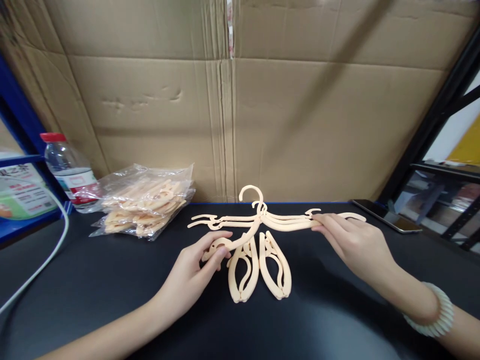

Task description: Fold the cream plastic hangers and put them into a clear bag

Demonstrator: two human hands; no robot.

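Both hands are on a cream plastic folding hanger [250,235], its hook pointing up and its arms spread. My left hand [195,270] pinches the end of its left arm between thumb and fingers, tilted down toward me. At the right, my right hand [348,242] grips the other arm near its tip. Behind it lie unfolded hangers [210,221] of the same kind, partly overlapped by the held one. Two folded hangers [275,267] rest side by side on the black table [300,330] just below the held hanger.
Clear bags of folded hangers [146,200] are stacked at the back left, beside a water bottle [73,172] with a red cap. A white cable [56,245] runs along the left edge. A phone [386,216] lies at the back right. A cardboard wall [318,115] closes the back.
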